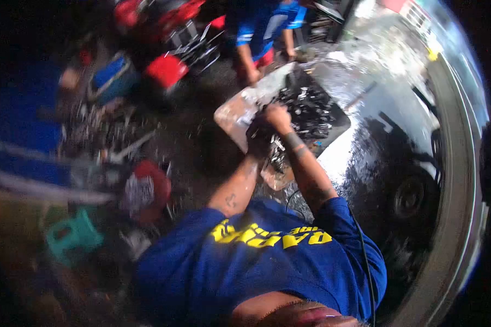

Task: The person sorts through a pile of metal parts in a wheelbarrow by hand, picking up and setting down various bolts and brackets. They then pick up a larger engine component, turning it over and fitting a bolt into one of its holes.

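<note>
Teal stool [73, 234] sits far left amid clutter w/ a red tub [147, 191] near it; dark wet floor [191, 141] between is the only open room. Centre: black engine block [305, 109] on a pale tray [237, 111], tray edge jutting leftward. One hand [259, 144] is dark, pressed low on the engine, grip unclear. Other hand [278, 115] fisted on top of the engine. Car wheel [412, 196] well right.

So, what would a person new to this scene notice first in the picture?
First, the blue shirt with yellow letters at the bottom centre, seen upside down. Above it, both arms reach to a dark, greasy engine part on a wet board; one hand rests on it, the other is hidden. At the top, another person in blue bends nearby.
</note>
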